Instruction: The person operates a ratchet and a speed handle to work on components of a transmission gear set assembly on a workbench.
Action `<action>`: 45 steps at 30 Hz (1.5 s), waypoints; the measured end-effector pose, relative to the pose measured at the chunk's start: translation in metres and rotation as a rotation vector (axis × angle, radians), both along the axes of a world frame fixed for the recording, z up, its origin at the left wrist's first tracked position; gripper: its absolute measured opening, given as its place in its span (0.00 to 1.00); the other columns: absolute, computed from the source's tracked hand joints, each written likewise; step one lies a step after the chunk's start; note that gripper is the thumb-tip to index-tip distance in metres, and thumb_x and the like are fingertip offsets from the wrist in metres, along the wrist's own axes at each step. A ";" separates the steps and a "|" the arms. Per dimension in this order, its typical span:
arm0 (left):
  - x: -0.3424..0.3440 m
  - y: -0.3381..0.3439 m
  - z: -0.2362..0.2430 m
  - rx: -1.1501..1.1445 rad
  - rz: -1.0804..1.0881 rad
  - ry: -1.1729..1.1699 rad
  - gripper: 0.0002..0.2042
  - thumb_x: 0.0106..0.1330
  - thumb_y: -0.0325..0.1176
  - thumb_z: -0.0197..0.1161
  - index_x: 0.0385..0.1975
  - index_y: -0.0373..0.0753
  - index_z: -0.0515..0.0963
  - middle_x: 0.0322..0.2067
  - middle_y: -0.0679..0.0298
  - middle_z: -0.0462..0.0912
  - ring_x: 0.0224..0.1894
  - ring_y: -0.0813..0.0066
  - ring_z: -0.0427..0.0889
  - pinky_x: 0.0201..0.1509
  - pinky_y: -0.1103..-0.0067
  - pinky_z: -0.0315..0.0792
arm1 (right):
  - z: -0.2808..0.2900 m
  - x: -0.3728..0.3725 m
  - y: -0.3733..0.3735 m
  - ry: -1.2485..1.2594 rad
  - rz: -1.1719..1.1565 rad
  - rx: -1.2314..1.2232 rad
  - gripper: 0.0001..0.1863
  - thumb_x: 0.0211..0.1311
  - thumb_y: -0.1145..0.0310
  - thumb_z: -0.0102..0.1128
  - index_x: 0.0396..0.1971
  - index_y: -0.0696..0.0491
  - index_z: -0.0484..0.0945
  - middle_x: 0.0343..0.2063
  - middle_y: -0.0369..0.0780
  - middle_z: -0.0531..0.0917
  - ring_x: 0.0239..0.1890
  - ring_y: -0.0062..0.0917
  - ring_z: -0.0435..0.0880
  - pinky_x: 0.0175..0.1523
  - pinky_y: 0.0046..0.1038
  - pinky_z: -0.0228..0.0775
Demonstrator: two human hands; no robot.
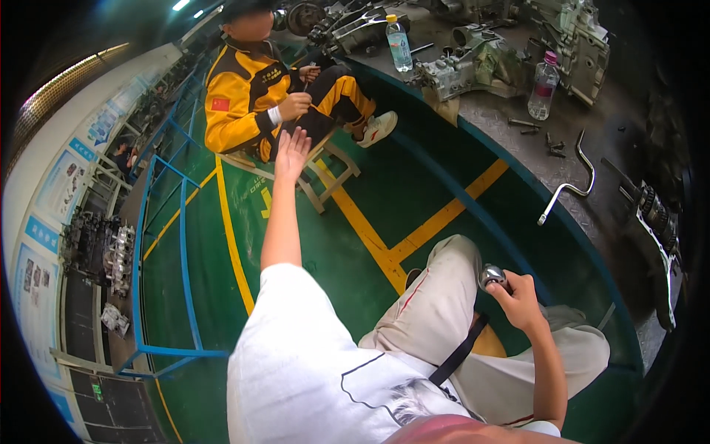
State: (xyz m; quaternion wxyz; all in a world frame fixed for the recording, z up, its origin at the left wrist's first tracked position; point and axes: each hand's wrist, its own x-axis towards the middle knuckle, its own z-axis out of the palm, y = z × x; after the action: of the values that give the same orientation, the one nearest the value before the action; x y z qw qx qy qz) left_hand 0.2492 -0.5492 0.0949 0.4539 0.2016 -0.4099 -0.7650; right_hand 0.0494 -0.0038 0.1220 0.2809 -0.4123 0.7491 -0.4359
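Note:
My left hand [292, 155] is stretched forward with its fingers extended and nothing in it, in front of a seated co-worker [244, 89] in a yellow and black work suit. That person's hands [294, 106] are apart from mine, and one seems to hold a small, thin item. Low at the right, my right hand [518, 300] grips a shiny metal tool [492, 278] with a rounded head, beside my knee in light trousers [447, 270]. Most of that tool is hidden by my fingers.
A workbench [569, 148] at right holds gearbox housings [470, 70], two bottles [398, 44], bolts, a bent bar [584, 177] and a gear assembly [654, 214]. The co-worker's stool [333, 170] stands on green floor. Blue railing [185, 259] and engine parts [118, 259] line the left.

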 end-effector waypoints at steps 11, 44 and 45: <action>0.008 0.017 0.003 -0.128 -0.263 -0.019 0.18 0.64 0.26 0.52 0.55 0.41 0.66 0.47 0.63 0.74 0.47 0.74 0.73 0.50 0.72 0.67 | -0.014 0.001 0.009 -0.021 0.014 -0.031 0.21 0.51 0.54 0.59 0.16 0.59 0.71 0.09 0.39 0.66 0.13 0.22 0.61 0.21 0.23 0.52; -0.079 0.333 -0.034 -0.151 -0.091 -0.250 0.08 0.61 0.28 0.56 0.22 0.41 0.65 0.12 0.68 0.65 0.13 0.83 0.63 0.17 0.87 0.61 | 0.017 -0.062 -0.006 0.158 -0.620 0.128 0.27 0.56 0.49 0.55 0.33 0.63 0.77 0.29 0.48 0.81 0.34 0.33 0.81 0.41 0.29 0.71; -0.078 0.328 -0.038 -0.239 -0.082 -0.230 0.07 0.62 0.28 0.56 0.23 0.41 0.66 0.14 0.68 0.67 0.14 0.84 0.64 0.17 0.87 0.62 | 0.005 -0.082 0.004 0.103 -0.682 0.207 0.29 0.54 0.46 0.55 0.32 0.64 0.77 0.28 0.48 0.81 0.32 0.32 0.80 0.39 0.28 0.72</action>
State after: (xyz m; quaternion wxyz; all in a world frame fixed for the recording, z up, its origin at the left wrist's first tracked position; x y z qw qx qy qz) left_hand 0.1707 -0.2208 0.0571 0.3933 0.2157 -0.5551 -0.7005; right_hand -0.0322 0.0006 0.1274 0.1215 -0.1295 0.8970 -0.4049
